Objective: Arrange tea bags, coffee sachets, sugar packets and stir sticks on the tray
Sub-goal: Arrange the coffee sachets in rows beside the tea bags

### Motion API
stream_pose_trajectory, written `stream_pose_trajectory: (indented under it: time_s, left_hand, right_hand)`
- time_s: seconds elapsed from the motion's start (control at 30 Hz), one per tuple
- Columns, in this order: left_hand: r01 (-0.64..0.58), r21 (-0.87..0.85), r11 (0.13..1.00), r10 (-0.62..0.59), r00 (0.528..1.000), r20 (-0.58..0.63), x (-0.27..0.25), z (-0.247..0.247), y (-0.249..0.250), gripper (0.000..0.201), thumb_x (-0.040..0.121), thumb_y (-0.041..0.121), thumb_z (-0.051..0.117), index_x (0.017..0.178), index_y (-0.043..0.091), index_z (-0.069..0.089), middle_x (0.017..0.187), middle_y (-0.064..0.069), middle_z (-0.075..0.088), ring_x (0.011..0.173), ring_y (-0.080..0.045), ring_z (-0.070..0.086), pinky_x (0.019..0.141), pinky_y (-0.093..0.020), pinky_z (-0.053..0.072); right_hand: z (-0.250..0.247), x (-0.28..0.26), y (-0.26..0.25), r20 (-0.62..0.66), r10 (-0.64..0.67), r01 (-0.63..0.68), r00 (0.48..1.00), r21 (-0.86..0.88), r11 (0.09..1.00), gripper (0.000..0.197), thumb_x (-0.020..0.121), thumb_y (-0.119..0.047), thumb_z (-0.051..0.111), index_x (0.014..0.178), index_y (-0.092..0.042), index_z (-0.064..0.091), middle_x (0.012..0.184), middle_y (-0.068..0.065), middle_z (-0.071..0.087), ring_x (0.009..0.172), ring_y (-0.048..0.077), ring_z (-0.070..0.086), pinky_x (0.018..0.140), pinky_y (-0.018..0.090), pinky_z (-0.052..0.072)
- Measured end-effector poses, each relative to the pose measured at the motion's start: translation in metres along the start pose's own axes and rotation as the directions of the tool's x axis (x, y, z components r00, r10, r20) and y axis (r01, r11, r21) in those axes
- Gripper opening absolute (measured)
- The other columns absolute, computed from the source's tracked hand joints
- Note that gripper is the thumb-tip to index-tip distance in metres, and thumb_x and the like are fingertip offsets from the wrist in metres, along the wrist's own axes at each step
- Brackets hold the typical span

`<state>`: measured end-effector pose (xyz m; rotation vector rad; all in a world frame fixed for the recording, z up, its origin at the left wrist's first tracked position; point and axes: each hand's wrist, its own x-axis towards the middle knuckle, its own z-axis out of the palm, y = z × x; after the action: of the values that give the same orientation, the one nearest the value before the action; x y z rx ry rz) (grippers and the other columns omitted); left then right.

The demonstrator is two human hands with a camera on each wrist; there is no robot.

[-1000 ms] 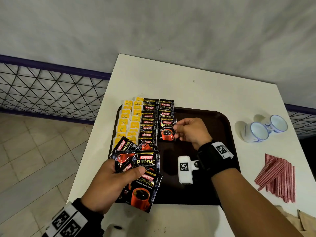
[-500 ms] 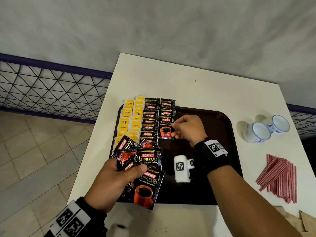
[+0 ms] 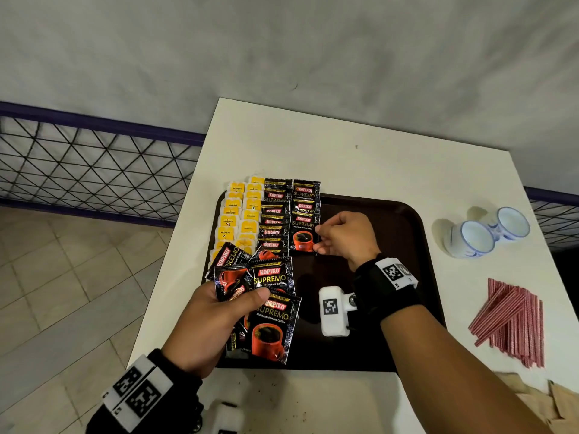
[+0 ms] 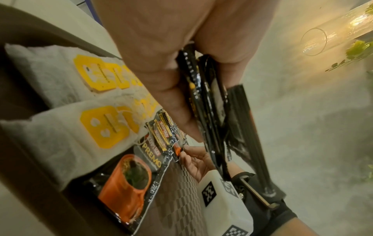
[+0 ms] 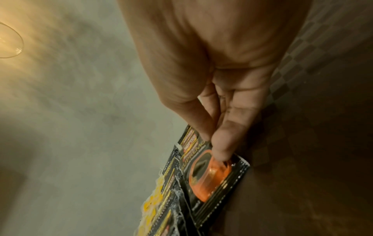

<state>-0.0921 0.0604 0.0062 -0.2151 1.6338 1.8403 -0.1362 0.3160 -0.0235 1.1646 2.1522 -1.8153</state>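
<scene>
A dark brown tray (image 3: 391, 214) holds two columns of yellow-tagged tea bags (image 3: 238, 214) at its left edge. Beside them lie two columns of overlapping black coffee sachets (image 3: 275, 220). My right hand (image 3: 316, 239) pinches the right edge of the nearest coffee sachet (image 3: 303, 233) in the second column, which lies flat on the tray. In the right wrist view the thumb (image 5: 220, 143) presses on that sachet (image 5: 212, 174). My left hand (image 3: 250, 303) grips a fan of several coffee sachets (image 3: 272, 308) above the tray's near left corner; in the left wrist view these sachets (image 4: 206, 103) show edge-on.
Red stir sticks (image 3: 513, 317) lie in a loose pile on the white table right of the tray. Two white-and-blue cups (image 3: 473, 239) lie on their sides behind them. Brown paper packets (image 3: 532, 399) sit at the near right corner. The table's left edge drops to a tiled floor.
My right hand has slid its sachet slightly farther away, up against the second column. The left hand has kept its fan of sachets in about the same place.
</scene>
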Motion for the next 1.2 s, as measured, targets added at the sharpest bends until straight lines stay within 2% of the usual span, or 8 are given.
stream_pose_trajectory:
  time_s: [0.3, 0.47, 0.57, 0.73, 0.97, 1.03, 1.1, 1.2]
  left_hand:
    - [0.001, -0.143, 0.990, -0.014, 0.996, -0.089, 0.007, 0.011, 0.007, 0.033, 0.082, 0.008, 0.073, 0.115, 0.011, 0.071, 0.111, -0.012, 0.077, 0.106, -0.030, 0.073, 0.102, -0.054, 0.050]
    - [-0.051, -0.159, 0.986, 0.031, 0.992, -0.123, 0.015, 0.021, 0.017, 0.035, 0.085, 0.010, 0.074, 0.119, 0.010, 0.069, 0.113, -0.010, 0.077, 0.107, -0.027, 0.073, 0.096, -0.048, 0.054]
    - [-0.063, -0.168, 0.984, 0.040, 0.990, -0.133, 0.018, 0.027, 0.019, 0.033, 0.089, 0.012, 0.073, 0.122, 0.009, 0.068, 0.114, -0.011, 0.076, 0.106, -0.029, 0.073, 0.096, -0.053, 0.055]
    - [-0.026, -0.217, 0.976, -0.005, 0.990, -0.141, 0.018, 0.032, 0.018, 0.036, 0.090, 0.016, 0.072, 0.125, 0.011, 0.065, 0.116, -0.010, 0.075, 0.105, -0.029, 0.073, 0.093, -0.053, 0.056]
    - [-0.048, -0.219, 0.975, 0.004, 0.980, -0.198, 0.016, 0.021, 0.021, 0.031, 0.092, 0.015, 0.070, 0.122, 0.011, 0.068, 0.114, -0.009, 0.076, 0.107, -0.026, 0.073, 0.097, -0.055, 0.054]
    - [-0.060, -0.216, 0.974, 0.017, 0.981, -0.195, 0.014, 0.015, 0.023, 0.026, 0.093, 0.013, 0.068, 0.119, 0.011, 0.070, 0.111, -0.009, 0.077, 0.103, -0.025, 0.074, 0.090, -0.049, 0.058]
    - [-0.066, -0.216, 0.974, 0.025, 0.982, -0.185, 0.011, 0.010, 0.024, 0.024, 0.094, 0.012, 0.065, 0.117, 0.011, 0.070, 0.108, -0.009, 0.078, 0.098, -0.024, 0.076, 0.077, -0.042, 0.062]
    - [-0.073, -0.210, 0.975, 0.030, 0.979, -0.199, 0.008, 0.003, 0.022, 0.022, 0.094, 0.012, 0.064, 0.115, 0.012, 0.071, 0.108, -0.009, 0.078, 0.100, -0.026, 0.075, 0.084, -0.045, 0.058]
  right_hand:
    - [-0.011, -0.024, -0.004, -0.032, -0.116, 0.117, 0.993, 0.012, 0.993, 0.013, 0.089, -0.011, 0.072, 0.086, -0.003, 0.062, 0.071, 0.008, 0.067, 0.059, 0.026, 0.070, 0.051, 0.030, 0.054]
    - [-0.011, -0.079, -0.012, 0.293, -0.089, 0.067, 0.952, 0.081, 0.994, 0.024, 0.081, -0.027, 0.080, 0.082, -0.009, 0.065, 0.070, 0.006, 0.066, 0.059, 0.020, 0.065, 0.044, 0.024, 0.046]
    - [-0.005, -0.098, -0.005, 0.394, -0.106, 0.100, 0.913, 0.036, 0.994, 0.034, 0.072, -0.024, 0.086, 0.089, -0.005, 0.064, 0.069, 0.006, 0.065, 0.058, 0.016, 0.062, 0.043, 0.024, 0.047]
    - [-0.002, -0.095, 0.006, 0.319, -0.132, 0.120, 0.939, 0.057, 0.991, 0.020, 0.078, -0.006, 0.082, 0.085, -0.008, 0.063, 0.063, 0.000, 0.061, 0.053, 0.014, 0.058, 0.044, 0.025, 0.047]
    - [-0.017, -0.081, 0.007, 0.276, -0.122, 0.088, 0.953, 0.131, 0.988, 0.008, 0.086, 0.002, 0.071, 0.092, 0.003, 0.067, 0.082, 0.011, 0.062, 0.061, 0.013, 0.060, 0.048, 0.024, 0.052]
    - [-0.027, -0.066, 0.005, 0.212, -0.073, 0.039, 0.974, 0.160, 0.986, 0.011, 0.088, 0.005, 0.067, 0.099, 0.007, 0.065, 0.089, 0.017, 0.060, 0.065, 0.016, 0.061, 0.051, 0.025, 0.055]
    - [-0.032, -0.051, 0.002, 0.160, -0.024, 0.002, 0.987, 0.136, 0.991, 0.011, 0.090, 0.006, 0.065, 0.100, 0.003, 0.066, 0.089, 0.017, 0.061, 0.065, 0.018, 0.062, 0.053, 0.026, 0.057]
    - [-0.028, -0.035, 0.000, 0.128, 0.003, -0.008, 0.992, 0.045, 0.999, 0.011, 0.090, 0.005, 0.065, 0.097, -0.003, 0.065, 0.078, 0.011, 0.065, 0.056, 0.014, 0.063, 0.049, 0.024, 0.054]
